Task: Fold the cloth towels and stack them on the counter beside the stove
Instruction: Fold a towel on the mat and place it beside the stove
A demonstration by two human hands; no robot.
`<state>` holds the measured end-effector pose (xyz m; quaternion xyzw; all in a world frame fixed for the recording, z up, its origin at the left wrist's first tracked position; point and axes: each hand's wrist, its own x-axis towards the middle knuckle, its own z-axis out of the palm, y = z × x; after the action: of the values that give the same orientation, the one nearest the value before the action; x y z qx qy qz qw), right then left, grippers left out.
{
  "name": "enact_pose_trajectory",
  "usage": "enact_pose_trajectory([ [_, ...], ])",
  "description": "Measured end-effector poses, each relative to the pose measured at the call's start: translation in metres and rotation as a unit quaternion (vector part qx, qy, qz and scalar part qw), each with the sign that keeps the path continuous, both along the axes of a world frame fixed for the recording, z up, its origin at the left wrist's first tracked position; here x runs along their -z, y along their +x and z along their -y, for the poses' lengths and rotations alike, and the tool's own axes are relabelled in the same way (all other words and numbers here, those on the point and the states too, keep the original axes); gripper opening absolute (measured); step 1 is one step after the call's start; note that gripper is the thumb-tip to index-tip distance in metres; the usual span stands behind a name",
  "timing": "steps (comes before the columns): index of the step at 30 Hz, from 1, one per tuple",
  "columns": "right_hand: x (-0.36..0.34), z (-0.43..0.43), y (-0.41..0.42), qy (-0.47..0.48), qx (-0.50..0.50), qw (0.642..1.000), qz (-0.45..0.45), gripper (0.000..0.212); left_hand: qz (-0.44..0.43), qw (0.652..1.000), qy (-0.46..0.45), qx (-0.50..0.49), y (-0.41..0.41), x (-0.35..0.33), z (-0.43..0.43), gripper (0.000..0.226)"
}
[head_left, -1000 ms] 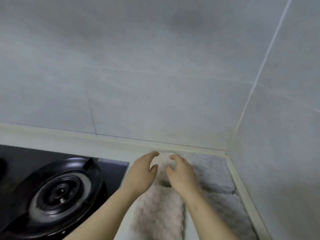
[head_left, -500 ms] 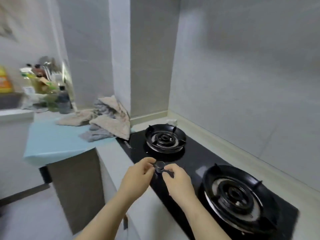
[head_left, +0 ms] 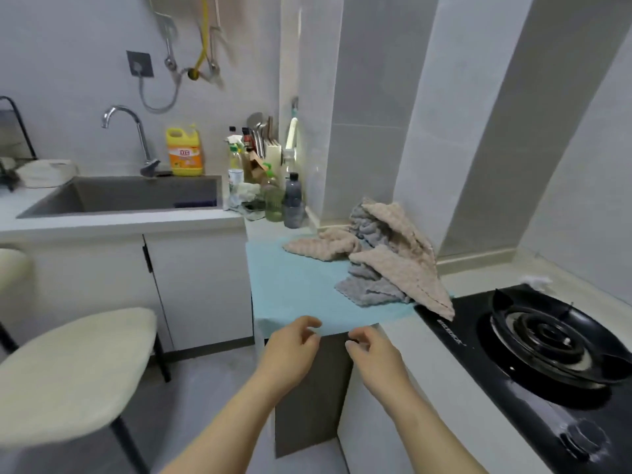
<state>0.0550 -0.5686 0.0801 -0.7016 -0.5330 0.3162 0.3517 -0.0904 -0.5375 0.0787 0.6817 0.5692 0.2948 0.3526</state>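
Observation:
A heap of unfolded pink and grey cloth towels lies on a light blue cloth that covers the counter left of the stove. One pink towel corner hangs over the stove's edge. My left hand and my right hand hover side by side in front of the blue cloth's near edge. Both have loosely curled fingers and hold nothing. They are well short of the towel heap.
A sink with a tap and a yellow detergent jug is at the back left. Bottles and a knife block crowd the corner behind the towels. A cream stool stands at the left, close to my arm.
The view has swung left, from the folded towels in the wall corner, across the stove, to the towel heap. My empty hands have come along and now hover at the blue cloth's edge.

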Motion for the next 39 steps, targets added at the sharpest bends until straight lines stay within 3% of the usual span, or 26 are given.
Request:
enact_pose_trajectory([
  [7, 0.018, -0.107, -0.034, -0.005, -0.007, 1.0, 0.007, 0.025, 0.015, 1.0, -0.011, 0.001, -0.036, 0.018, -0.097, 0.028],
  [18, 0.045, -0.322, -0.052, -0.028, 0.061, 0.998, 0.001, 0.029, -0.074, 0.994, -0.012, 0.082, -0.049, 0.029, -0.328, 0.031],
  [25, 0.065, -0.4, -0.049, -0.04, 0.169, 0.979, 0.104, 0.043, -0.102, 0.978, -0.017, 0.179, -0.037, 0.053, -0.445, 0.032],
  [30, 0.084, -0.434, -0.063, -0.144, 0.225, 0.945, 0.19, 0.052, -0.123, 0.936, 0.0, 0.329, -0.021, 0.084, -0.511, 0.037],
  [36, 0.105, -0.46, -0.102, -0.123, 0.364, 0.902, 0.2, 0.056, -0.147, 0.858, 0.061, 0.489, -0.016, 0.1, -0.559, 0.031],
  [39, 0.112, -0.465, -0.112, -0.112, 0.397, 0.886, 0.209, 0.037, -0.145, 0.841, 0.125, 0.505, -0.013, 0.099, -0.569, 0.027],
])
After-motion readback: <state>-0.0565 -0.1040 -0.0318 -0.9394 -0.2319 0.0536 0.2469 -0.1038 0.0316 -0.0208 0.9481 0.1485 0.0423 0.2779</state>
